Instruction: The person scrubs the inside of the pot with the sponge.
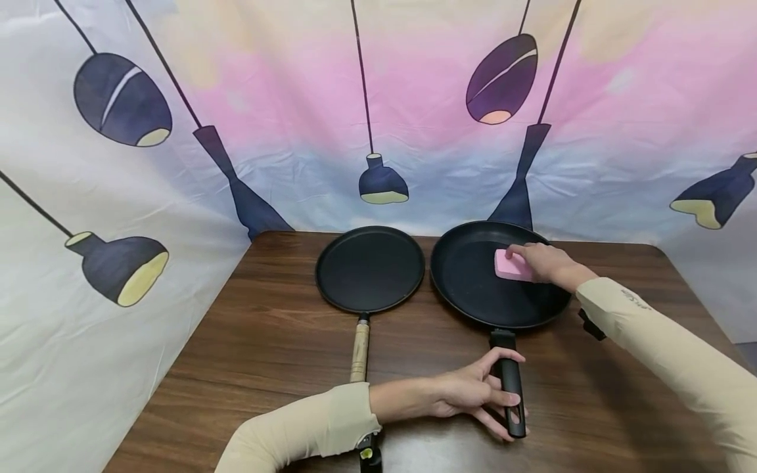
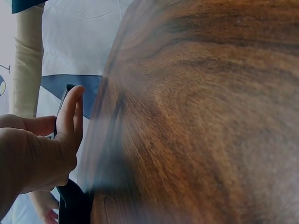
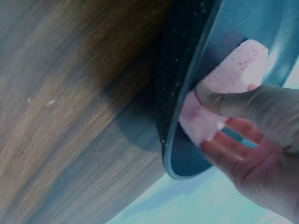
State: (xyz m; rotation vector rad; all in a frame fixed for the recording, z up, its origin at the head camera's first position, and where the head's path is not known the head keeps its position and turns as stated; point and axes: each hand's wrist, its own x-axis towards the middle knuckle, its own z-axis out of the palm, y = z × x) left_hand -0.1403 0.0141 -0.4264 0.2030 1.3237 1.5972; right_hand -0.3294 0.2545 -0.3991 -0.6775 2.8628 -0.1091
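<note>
**Two pans, one sponge, two hands**

Two black pans sit on one wooden table [image 1: 266, 355]: a flat griddle pan [image 1: 369, 268] and a deeper frying pan [image 1: 473, 289]. One pink sponge [image 1: 511, 266] (the only one around). Two hands at work, left hand [image 1: 473, 394] and right hand [image 1: 547, 261].

On the wooden table [image 1: 278, 341], the left hand [image 1: 473, 391] grips the black handle [image 1: 510, 387] of the right frying pan [image 1: 473, 289] while the right hand [image 1: 541, 261] presses a pink sponge [image 1: 510, 265] inside it, beside 1 flat griddle pan [image 1: 369, 268] with a wooden handle.
</note>
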